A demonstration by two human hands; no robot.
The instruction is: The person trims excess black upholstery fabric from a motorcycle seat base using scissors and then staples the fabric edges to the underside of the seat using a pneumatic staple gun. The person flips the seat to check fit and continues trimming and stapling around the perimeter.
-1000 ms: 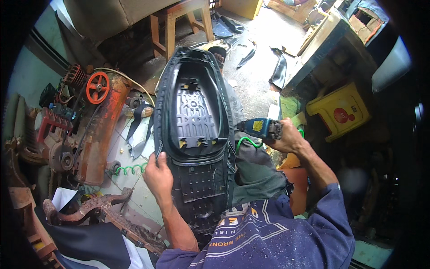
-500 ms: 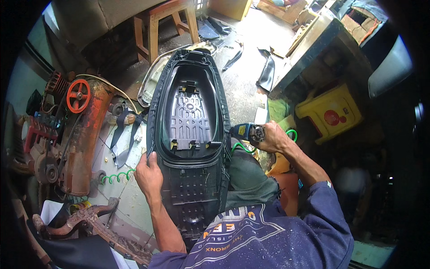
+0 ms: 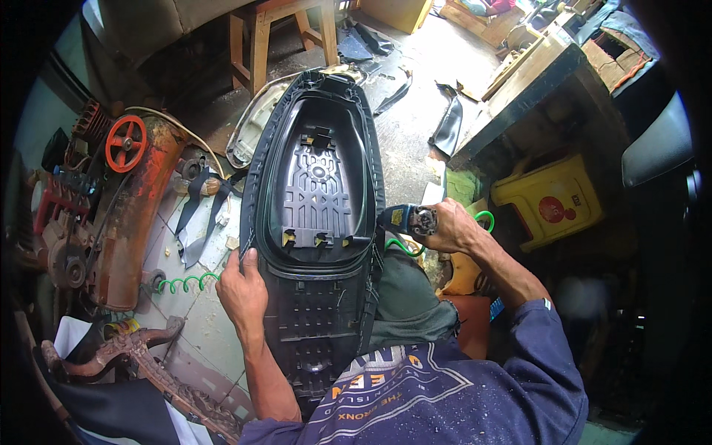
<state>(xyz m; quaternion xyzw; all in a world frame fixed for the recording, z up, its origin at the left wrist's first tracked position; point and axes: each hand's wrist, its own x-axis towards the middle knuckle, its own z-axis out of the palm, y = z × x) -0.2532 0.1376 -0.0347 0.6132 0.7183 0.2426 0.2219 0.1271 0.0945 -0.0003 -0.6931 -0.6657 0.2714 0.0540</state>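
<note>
A black motorcycle seat base [image 3: 317, 185] lies upside down across my lap, its ribbed plastic underside facing up. My left hand [image 3: 242, 289] presses the dark cover edge against the seat's left rim. My right hand [image 3: 449, 226] grips a small air staple gun [image 3: 404, 220] whose nose touches the seat's right rim. A green coiled hose [image 3: 404, 248] runs from the tool.
An orange air compressor [image 3: 130, 215] with a red wheel stands at the left, a green coiled hose [image 3: 182, 282] beside it. Black straps [image 3: 199, 215] lie on the tiled floor. A wooden stool [image 3: 278, 30] stands beyond the seat, a yellow crate [image 3: 549, 204] at right.
The view has shifted slightly. My left hand slid a little farther up the seat's left rim; my right hand keeps the staple gun against the right rim.
</note>
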